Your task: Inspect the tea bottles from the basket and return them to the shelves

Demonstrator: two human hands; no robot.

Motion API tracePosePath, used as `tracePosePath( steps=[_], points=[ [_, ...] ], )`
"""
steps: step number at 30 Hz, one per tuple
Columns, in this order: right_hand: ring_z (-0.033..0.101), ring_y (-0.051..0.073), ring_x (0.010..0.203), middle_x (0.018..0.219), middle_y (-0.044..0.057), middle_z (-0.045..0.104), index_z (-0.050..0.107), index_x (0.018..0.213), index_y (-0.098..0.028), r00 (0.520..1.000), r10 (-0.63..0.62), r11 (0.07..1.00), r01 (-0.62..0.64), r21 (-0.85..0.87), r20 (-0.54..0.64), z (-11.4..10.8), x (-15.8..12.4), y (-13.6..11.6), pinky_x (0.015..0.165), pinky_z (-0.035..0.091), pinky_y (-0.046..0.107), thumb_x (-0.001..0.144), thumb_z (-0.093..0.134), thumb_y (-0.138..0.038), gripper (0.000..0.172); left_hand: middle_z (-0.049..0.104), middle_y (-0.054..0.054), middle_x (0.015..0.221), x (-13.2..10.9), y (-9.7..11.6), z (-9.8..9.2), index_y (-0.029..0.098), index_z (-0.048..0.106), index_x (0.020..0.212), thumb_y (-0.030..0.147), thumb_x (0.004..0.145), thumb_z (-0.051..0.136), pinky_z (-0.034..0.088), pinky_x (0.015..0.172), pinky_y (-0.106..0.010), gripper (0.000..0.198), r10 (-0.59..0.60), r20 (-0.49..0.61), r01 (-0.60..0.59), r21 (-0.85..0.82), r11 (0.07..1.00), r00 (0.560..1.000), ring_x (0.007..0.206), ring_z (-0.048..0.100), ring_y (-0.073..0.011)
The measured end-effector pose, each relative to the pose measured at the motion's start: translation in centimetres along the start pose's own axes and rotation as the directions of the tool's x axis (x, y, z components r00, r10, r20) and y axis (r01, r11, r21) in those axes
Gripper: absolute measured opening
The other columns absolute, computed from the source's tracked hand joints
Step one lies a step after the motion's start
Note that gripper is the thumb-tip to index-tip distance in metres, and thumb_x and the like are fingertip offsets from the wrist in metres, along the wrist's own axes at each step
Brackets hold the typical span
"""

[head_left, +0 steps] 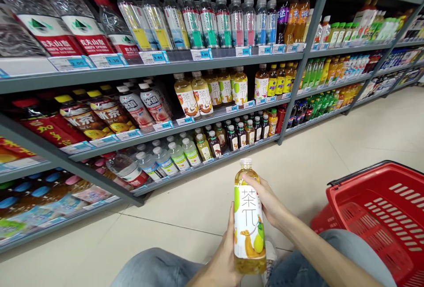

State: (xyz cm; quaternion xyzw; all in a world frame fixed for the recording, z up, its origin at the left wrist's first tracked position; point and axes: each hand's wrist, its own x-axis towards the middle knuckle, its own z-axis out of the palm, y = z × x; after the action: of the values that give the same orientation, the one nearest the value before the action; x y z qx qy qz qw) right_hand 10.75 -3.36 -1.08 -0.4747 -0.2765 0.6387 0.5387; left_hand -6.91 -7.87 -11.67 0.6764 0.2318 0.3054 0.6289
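Observation:
A bottle of tea with yellow liquid, a clear cap and a white label showing a camel and green fruit stands nearly upright in front of my knees. My left hand is closed round its lower left side, the fingers partly hidden behind it. Higher up, my right hand grips the right side, its thumb lying across the bottle's shoulder. Similar tea bottles stand on the middle shelf ahead, beside a gap in the row.
On my right a red shopping basket with a black handle sits on the tiled floor. Grey shelving with several rows of drinks and price tags runs along the left and ahead. My bent knees frame the bottle.

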Motion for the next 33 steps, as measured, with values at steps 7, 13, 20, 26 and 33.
tracePosePath(
  steps=[7, 13, 20, 26, 33],
  points=[
    [0.061, 0.016, 0.076, 0.083, 0.0, 0.065, 0.062, 0.097, -0.017, 1.0, 0.007, 1.0, -0.007, -0.004, -0.004, -0.17, 0.3, 0.22, 0.069, 0.048, 0.026, 0.077, 0.078, -0.056, 0.047, 0.02, -0.009, 0.167, -0.16, -0.62, -0.04, 0.034, -0.017, 0.158, 0.03, 0.083, 0.075, 0.009, 0.124, -0.061, 0.118, 0.001, 0.004, -0.001, -0.04, 0.999, 1.0, 0.154, 0.015, -0.037],
    [0.06, 0.015, 0.074, 0.082, 0.0, 0.063, 0.061, 0.097, -0.017, 1.0, 0.019, 1.0, -0.019, 0.009, -0.012, -0.05, 0.31, 0.2, 0.067, 0.048, 0.025, 0.077, 0.078, -0.055, 0.047, 0.02, -0.011, 0.167, -0.09, -0.04, -0.2, 0.035, -0.014, 0.158, 0.025, 0.085, 0.072, 0.014, 0.124, -0.06, 0.114, -0.03, 0.012, 0.03, 0.021, 0.999, 0.999, 0.153, 0.017, -0.0373],
    [0.06, 0.015, 0.076, 0.083, 0.0, 0.063, 0.061, 0.098, -0.017, 1.0, 0.021, 1.0, -0.021, 0.002, -0.005, 0.0, 0.14, 0.06, 0.068, 0.048, 0.025, 0.078, 0.078, -0.054, 0.045, 0.024, -0.012, 0.165, -0.02, 0.18, 0.13, 0.035, -0.017, 0.157, 0.024, 0.085, 0.072, 0.013, 0.123, -0.062, 0.116, 0.005, -0.023, -0.006, -0.033, 0.999, 1.0, 0.153, 0.02, -0.037],
    [0.06, 0.015, 0.074, 0.081, 0.0, 0.063, 0.061, 0.096, -0.017, 1.0, 0.016, 1.0, -0.016, 0.002, -0.009, -0.1, 0.24, 0.07, 0.067, 0.048, 0.025, 0.078, 0.078, -0.055, 0.045, 0.023, -0.012, 0.165, -0.03, 0.21, -0.01, 0.034, -0.023, 0.156, 0.02, 0.086, 0.07, 0.014, 0.124, -0.059, 0.117, -0.017, 0.011, 0.017, 0.001, 1.0, 1.0, 0.154, 0.017, -0.0346],
    [0.06, 0.015, 0.075, 0.082, 0.0, 0.063, 0.062, 0.098, -0.016, 1.0, 0.02, 1.0, -0.02, -0.004, -0.012, -0.06, 0.22, 0.06, 0.067, 0.048, 0.026, 0.078, 0.077, -0.055, 0.046, 0.019, -0.011, 0.167, -0.15, 0.28, 0.02, 0.033, -0.026, 0.154, 0.019, 0.084, 0.073, 0.007, 0.124, -0.062, 0.122, -0.04, -0.017, 0.04, -0.008, 0.999, 0.999, 0.154, 0.015, -0.0351]
  ],
)
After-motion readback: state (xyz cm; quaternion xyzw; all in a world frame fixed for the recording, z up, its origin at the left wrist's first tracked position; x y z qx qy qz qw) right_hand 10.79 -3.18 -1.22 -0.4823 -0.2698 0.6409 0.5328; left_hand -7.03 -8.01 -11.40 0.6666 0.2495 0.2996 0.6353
